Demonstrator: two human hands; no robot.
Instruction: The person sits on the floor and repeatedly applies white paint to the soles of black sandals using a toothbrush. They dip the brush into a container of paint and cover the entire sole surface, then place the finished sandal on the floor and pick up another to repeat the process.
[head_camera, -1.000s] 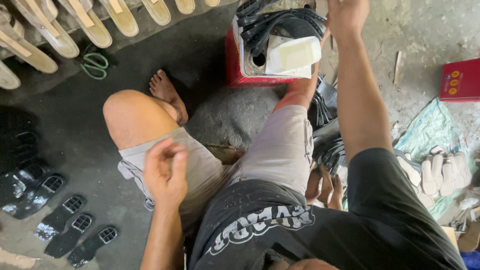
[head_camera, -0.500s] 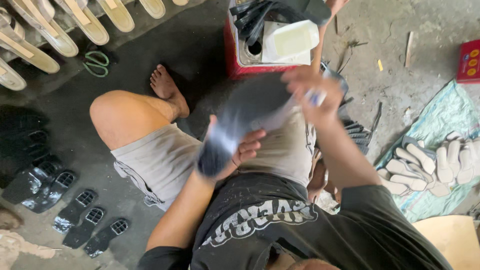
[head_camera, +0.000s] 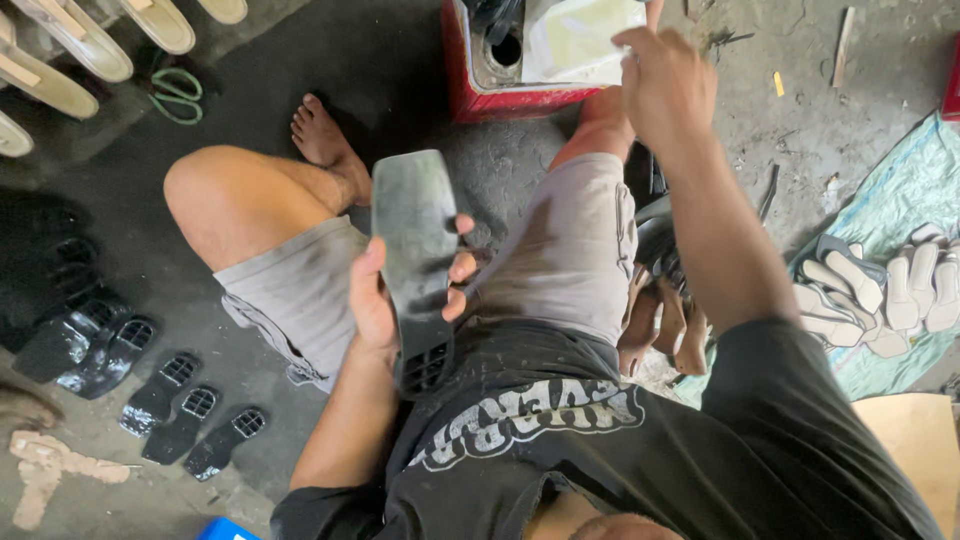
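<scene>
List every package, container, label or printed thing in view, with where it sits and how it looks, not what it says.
Red tin: top centre on the floor, boxy, round opening on top, under the right hand.
Pale square sheet: lying on the tin, cream-white.
Red box: right edge, cut off.
Shirt print: pale lettering on black fabric, bottom centre.
Blue object: bottom edge, only a corner visible.

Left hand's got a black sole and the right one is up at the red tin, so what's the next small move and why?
Probably bring the right hand back down to the black sole. The left hand already holds it flat and face-up over the lap, while the right is raised at the red tin.
</scene>
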